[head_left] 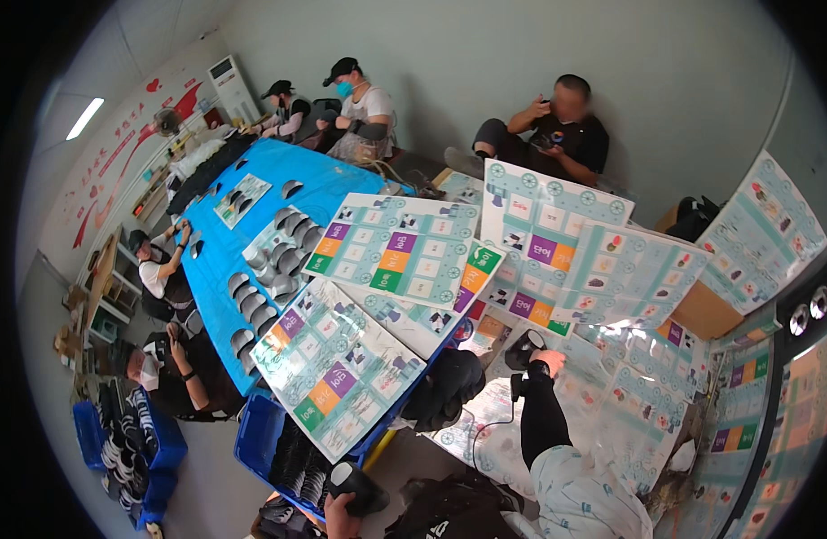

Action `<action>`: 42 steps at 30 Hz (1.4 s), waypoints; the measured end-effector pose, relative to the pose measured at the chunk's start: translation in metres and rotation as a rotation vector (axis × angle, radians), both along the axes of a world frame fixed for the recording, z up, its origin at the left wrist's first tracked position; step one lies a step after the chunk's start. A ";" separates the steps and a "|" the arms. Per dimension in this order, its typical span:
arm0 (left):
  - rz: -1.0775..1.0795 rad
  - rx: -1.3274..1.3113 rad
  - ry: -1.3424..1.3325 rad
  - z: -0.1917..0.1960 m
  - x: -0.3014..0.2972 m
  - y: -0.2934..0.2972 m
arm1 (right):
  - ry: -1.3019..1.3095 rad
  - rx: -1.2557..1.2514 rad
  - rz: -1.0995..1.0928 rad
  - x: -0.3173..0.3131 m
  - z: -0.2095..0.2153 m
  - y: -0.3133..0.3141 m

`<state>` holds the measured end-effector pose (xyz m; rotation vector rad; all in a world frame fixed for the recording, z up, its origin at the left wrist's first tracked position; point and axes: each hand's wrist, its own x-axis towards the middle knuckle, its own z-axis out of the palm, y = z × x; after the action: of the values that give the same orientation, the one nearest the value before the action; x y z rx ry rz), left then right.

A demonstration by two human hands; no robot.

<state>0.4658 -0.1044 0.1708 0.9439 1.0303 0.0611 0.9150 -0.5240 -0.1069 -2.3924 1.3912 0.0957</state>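
Note:
At the lower edge, my left hand (340, 514) is closed around a black rounded piece (367, 492) with a pale grey oval face. My right arm, in a black sleeve, stretches forward over the board-covered surface. At its end my right hand (550, 361) is closed against a similar black piece with a grey face (524, 349); its fingertips are partly hidden. Left of that arm lies a dark cap-like bundle (445, 388). Beside my left hand, a blue crate (252, 431) holds a row of dark curved pieces (297, 472), partly covered by a printed board (337, 368).
A long blue table (220, 296) carries rows of grey curved brims (292, 229). Printed boards (404, 247) overlap in front and at right. Several people sit around, one against the back wall (571, 135). Blue bins (167, 440) stand at left. A thin cable (475, 431) hangs near my right arm.

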 end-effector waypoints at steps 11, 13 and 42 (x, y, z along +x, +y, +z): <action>-0.138 0.158 -0.192 -0.030 0.030 -0.003 | -0.154 0.274 0.265 0.029 -0.015 0.020; -0.221 0.206 -0.177 -0.030 0.036 -0.004 | 0.051 0.203 0.760 0.050 -0.057 0.019; -0.279 0.953 -0.480 0.035 -0.030 0.080 | -0.764 0.700 1.208 -0.410 0.320 0.366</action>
<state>0.4362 -0.0244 0.2062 1.8160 0.3740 0.5554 0.5047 -0.1579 0.2131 -1.9323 -0.4477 -0.0280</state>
